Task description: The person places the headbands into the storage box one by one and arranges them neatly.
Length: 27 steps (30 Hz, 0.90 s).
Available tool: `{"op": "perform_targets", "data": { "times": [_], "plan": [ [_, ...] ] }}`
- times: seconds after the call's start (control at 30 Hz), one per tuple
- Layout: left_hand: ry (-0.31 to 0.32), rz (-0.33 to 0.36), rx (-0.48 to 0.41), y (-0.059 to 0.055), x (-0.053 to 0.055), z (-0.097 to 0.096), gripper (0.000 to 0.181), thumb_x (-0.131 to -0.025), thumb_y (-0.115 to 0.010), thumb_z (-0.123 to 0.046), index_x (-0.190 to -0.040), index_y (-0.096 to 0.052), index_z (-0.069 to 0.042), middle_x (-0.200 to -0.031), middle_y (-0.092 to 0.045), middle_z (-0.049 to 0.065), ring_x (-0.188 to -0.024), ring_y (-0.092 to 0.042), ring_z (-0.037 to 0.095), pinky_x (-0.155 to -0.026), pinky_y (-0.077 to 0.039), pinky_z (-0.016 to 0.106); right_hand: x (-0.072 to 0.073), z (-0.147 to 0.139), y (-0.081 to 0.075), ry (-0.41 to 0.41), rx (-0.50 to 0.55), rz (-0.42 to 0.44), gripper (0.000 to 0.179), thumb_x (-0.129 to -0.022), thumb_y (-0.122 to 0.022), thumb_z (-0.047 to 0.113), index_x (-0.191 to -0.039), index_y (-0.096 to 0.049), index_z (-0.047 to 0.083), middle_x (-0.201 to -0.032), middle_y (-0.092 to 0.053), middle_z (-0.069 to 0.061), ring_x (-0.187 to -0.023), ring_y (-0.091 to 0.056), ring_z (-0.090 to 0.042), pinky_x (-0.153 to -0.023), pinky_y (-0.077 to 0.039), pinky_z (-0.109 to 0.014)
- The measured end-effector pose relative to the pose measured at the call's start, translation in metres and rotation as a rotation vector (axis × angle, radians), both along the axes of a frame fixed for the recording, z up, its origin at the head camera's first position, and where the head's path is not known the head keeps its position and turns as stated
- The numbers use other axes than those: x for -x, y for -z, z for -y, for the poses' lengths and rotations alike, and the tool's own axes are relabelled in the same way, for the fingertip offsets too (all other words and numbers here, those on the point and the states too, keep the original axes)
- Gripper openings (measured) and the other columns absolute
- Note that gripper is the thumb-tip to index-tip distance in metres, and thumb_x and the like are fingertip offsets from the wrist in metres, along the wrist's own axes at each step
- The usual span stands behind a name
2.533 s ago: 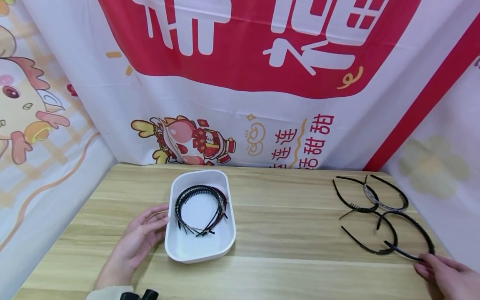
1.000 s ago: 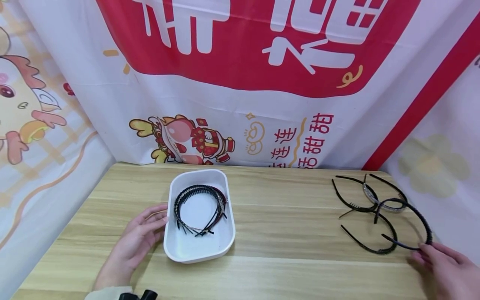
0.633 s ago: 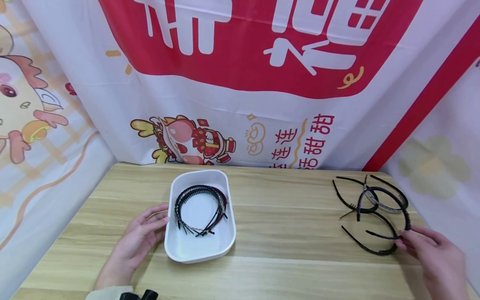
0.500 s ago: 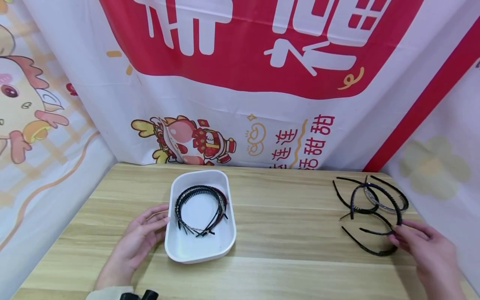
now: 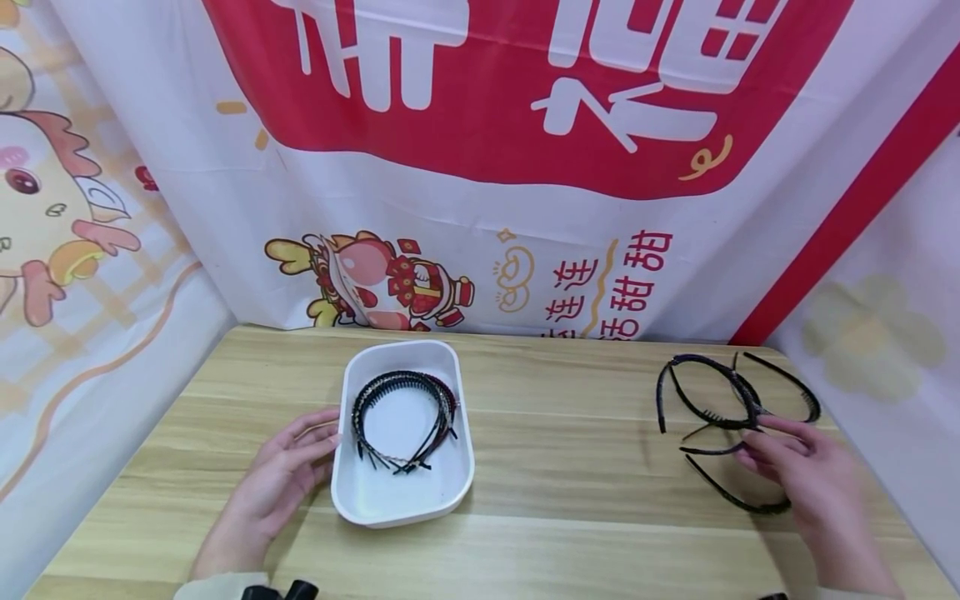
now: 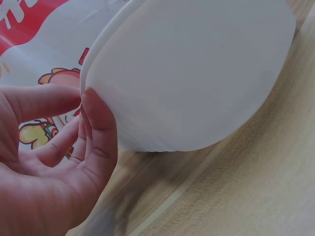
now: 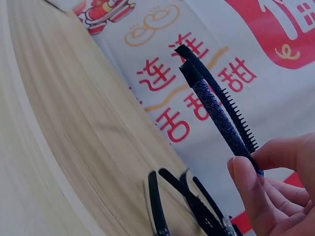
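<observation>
My right hand (image 5: pixel 806 475) pinches a dark, glittery, toothed headband (image 7: pixel 216 115) between thumb and fingers, its two tips pointing away from the hand. Held above the table, it overlaps several black headbands (image 5: pixel 738 502) on the right side in the head view; one of these has a silvery section, partly hidden. My left hand (image 5: pixel 288 462) is at the left side of a white plastic box (image 5: pixel 397 500); up close, thumb and fingers (image 6: pixel 101 128) pinch its rim. Inside the box, several black and patterned headbands (image 5: pixel 362 404) lie stacked in a ring.
The wood-grain table (image 5: pixel 562 467) stretches between the box and the loose headbands. A printed white-and-red cloth (image 5: pixel 487 158) hangs along the back edge, and cloth panels rise at both sides. Black devices (image 5: pixel 281 592) show at the bottom edge.
My right hand has lifted the glittery headband off the table at far right and carried it leftward, over the other headbands. My left hand and the box have stayed in place.
</observation>
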<state>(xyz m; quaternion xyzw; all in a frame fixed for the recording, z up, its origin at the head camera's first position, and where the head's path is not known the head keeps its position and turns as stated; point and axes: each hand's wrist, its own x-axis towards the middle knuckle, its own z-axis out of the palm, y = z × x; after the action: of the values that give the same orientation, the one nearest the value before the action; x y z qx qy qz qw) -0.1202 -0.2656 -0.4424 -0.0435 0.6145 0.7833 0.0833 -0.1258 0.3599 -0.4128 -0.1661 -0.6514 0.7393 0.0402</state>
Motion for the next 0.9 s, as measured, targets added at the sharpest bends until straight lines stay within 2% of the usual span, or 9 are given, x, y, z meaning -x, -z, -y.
{"op": "perform_targets", "data": {
  "times": [0.3, 0.53, 0.7, 0.9],
  "plan": [
    [-0.006, 0.007, 0.001, 0.0, 0.0, 0.001, 0.036, -0.105, -0.058, 0.0, -0.129, -0.067, -0.025, -0.118, -0.077, -0.007, -0.108, -0.073, 0.01, -0.095, -0.062, 0.029, 0.011, 0.026, -0.002, -0.038, -0.03, 0.021, 0.031, -0.096, -0.076, -0.004, -0.104, -0.074, 0.026, -0.084, -0.08, 0.004, -0.072, -0.079, -0.011, -0.072, -0.066, -0.025],
    [-0.017, 0.005, 0.003, -0.001, -0.001, 0.0, 0.036, -0.105, -0.059, 0.001, -0.13, -0.067, -0.024, -0.118, -0.077, -0.006, -0.108, -0.073, 0.011, -0.094, -0.062, 0.029, 0.021, 0.048, -0.002, -0.079, -0.114, 0.049, 0.029, -0.097, -0.078, 0.004, -0.119, -0.065, 0.015, -0.085, -0.08, 0.006, -0.074, -0.08, -0.01, -0.075, -0.067, -0.026],
    [-0.022, 0.017, 0.007, -0.002, 0.0, -0.001, 0.036, -0.105, -0.059, 0.0, -0.129, -0.068, -0.025, -0.117, -0.077, -0.006, -0.108, -0.073, 0.011, -0.094, -0.062, 0.029, 0.028, 0.064, -0.001, -0.084, -0.166, 0.072, 0.034, -0.099, -0.076, 0.004, -0.128, -0.06, 0.009, -0.083, -0.079, 0.008, -0.073, -0.079, -0.008, -0.075, -0.066, -0.024],
    [-0.018, 0.005, 0.013, -0.001, 0.001, -0.001, 0.036, -0.105, -0.059, 0.001, -0.129, -0.068, -0.024, -0.119, -0.077, -0.005, -0.108, -0.073, 0.011, -0.094, -0.062, 0.03, 0.036, 0.082, 0.001, -0.157, -0.237, 0.099, 0.052, -0.1, -0.073, 0.003, -0.147, -0.051, -0.001, -0.085, -0.079, 0.009, -0.074, -0.078, -0.007, -0.077, -0.066, -0.024]
  ]
}}
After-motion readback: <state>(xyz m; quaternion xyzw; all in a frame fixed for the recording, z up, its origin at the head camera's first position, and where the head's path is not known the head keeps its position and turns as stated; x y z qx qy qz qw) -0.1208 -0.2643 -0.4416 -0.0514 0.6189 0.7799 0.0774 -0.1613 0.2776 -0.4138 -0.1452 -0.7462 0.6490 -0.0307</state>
